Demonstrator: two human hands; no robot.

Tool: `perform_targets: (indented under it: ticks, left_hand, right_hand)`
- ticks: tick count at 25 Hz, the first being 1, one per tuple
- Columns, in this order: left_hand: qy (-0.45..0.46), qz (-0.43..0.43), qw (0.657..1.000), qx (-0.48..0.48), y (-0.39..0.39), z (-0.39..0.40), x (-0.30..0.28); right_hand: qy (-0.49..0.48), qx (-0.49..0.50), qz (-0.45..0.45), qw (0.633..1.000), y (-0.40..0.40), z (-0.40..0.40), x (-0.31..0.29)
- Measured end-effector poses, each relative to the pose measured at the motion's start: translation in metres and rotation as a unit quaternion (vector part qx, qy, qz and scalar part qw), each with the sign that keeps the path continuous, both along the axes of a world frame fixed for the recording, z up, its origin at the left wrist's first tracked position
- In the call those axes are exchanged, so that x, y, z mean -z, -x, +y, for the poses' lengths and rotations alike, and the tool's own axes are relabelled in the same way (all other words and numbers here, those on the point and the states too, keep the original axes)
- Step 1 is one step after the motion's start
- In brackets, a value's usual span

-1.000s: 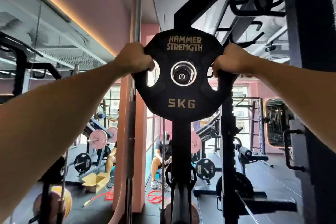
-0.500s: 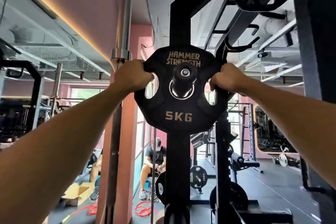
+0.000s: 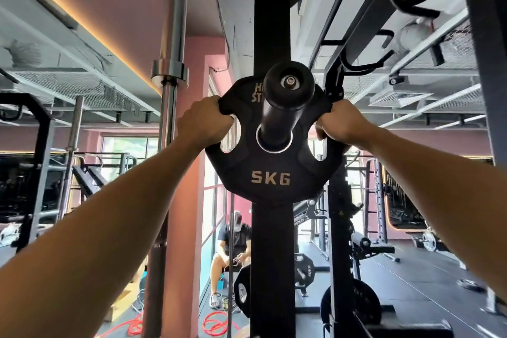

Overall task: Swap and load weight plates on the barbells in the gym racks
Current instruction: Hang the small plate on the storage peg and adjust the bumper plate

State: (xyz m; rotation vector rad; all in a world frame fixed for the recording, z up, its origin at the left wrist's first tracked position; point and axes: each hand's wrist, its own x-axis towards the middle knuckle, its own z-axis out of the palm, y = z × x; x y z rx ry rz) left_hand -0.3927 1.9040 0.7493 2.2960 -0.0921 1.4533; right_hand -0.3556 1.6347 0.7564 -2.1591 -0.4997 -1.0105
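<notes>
the plate (image 3: 270, 173), gripped by the left hand (image 3: 204, 121) and right hand (image 3: 338, 125), is now sliding further along the peg (image 3: 282, 107) between them, nearly seated.

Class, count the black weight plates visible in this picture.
4: the 5KG plate on the peg; a low plate behind the near upright; a farther plate beyond it; a bottom-right plate. More may be hidden.

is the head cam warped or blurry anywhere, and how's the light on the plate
Head view: wide-angle stretch bends the forearms and rack uprights at the edges; the 5KG plate is backlit by bright windows, lettering still readable; the peg hides part of the brand text; floor at lower right smears; both hands look sharp.
</notes>
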Motion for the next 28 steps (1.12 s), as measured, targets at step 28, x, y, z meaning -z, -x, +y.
perform_targets:
  ticks: [28]
  left_hand:
    - [0.056,0.28,0.953,0.098,0.212,-0.184,0.214]
  right_hand:
    - [0.162,-0.103,0.189,0.963,0.158,-0.226,0.193]
